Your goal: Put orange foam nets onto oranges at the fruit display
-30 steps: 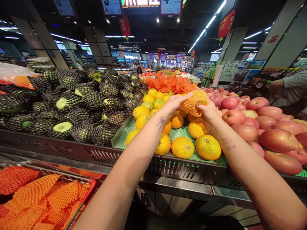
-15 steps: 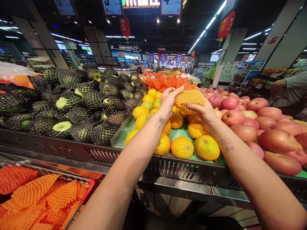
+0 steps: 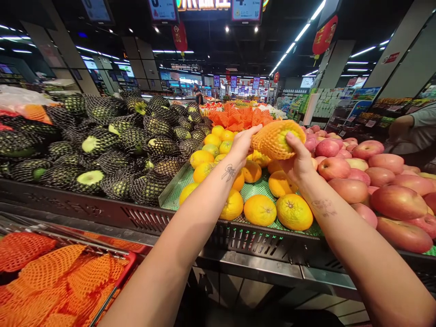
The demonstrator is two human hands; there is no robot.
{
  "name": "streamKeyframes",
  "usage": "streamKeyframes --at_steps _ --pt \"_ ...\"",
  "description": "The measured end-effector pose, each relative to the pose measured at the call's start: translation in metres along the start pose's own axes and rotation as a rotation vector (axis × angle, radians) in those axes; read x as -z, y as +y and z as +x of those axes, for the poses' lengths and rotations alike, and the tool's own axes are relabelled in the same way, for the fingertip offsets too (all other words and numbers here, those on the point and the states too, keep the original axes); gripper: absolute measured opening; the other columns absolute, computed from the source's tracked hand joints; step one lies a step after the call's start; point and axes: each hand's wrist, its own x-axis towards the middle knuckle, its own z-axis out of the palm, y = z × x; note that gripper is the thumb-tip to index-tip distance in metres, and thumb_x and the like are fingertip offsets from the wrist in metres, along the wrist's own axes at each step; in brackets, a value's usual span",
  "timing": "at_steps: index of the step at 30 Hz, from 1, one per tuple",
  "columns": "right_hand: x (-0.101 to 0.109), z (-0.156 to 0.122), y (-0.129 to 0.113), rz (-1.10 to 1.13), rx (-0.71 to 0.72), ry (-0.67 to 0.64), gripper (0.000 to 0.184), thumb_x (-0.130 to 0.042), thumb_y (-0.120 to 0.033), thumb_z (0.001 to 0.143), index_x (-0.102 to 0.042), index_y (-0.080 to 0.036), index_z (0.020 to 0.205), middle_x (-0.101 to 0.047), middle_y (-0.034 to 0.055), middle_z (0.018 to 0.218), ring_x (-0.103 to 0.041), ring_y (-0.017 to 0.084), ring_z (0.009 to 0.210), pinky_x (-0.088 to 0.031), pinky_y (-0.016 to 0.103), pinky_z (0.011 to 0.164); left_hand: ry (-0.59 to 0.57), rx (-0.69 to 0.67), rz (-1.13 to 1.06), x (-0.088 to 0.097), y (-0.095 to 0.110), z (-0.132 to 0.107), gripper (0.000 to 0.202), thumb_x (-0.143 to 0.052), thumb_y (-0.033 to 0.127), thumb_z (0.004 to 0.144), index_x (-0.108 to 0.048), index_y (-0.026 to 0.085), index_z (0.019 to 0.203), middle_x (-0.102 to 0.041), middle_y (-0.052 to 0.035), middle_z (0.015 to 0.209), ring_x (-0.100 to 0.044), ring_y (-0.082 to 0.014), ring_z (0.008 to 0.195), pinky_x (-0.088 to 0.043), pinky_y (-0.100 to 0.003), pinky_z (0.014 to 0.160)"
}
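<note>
An orange [image 3: 284, 132] in a yellow-orange foam net sleeve [image 3: 267, 141] is held up between my two hands, above the tray of oranges. My left hand [image 3: 244, 143] grips the left end of the sleeve; some of its fingers are hidden behind it. My right hand [image 3: 299, 156] is closed round the other end, its thumb on the bare yellow-green peel at the sleeve's opening. Below, loose oranges [image 3: 260, 210] lie on a green mesh mat [image 3: 177, 192]. Just behind the held fruit stand red-orange foam sleeves [image 3: 240, 116].
Dark-netted green fruits [image 3: 127, 141] are heaped on the left, red apples [image 3: 395, 200] on the right. A black slatted rail [image 3: 245, 236] edges the display. A basket of orange foam nets [image 3: 51, 281] sits at lower left. Another person's arm [image 3: 405, 125] shows at the right edge.
The orange has tilted in my hands, so bare peel now shows at the sleeve's right end. My right thumb has shifted from the sleeve's front onto that peel.
</note>
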Motion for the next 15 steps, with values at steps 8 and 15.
streamKeyframes --at_steps 8,15 --pt "0.013 0.01 -0.003 0.125 -0.011 0.203 0.041 -0.07 -0.06 0.07 -0.063 -0.031 0.098 -0.073 0.0011 0.116 -0.062 0.031 0.126 -0.068 0.046 0.084 -0.162 -0.082 0.082 -0.01 0.01 -0.02 0.023 -0.082 0.019 0.08 -0.059 0.019 0.087 -0.048 0.0089 0.061 -0.03 -0.0002 0.043 -0.019 -0.015 0.045" --pt "0.011 0.011 0.005 0.076 -0.049 0.205 0.046 -0.075 -0.058 0.067 -0.063 -0.03 0.102 -0.072 0.0023 0.12 -0.057 0.032 0.133 -0.066 0.047 0.087 0.058 -0.112 0.409 -0.003 -0.004 -0.003 0.02 -0.07 0.006 0.081 -0.054 0.019 0.078 -0.052 0.0052 0.062 -0.048 -0.0091 0.058 -0.042 -0.02 0.061"
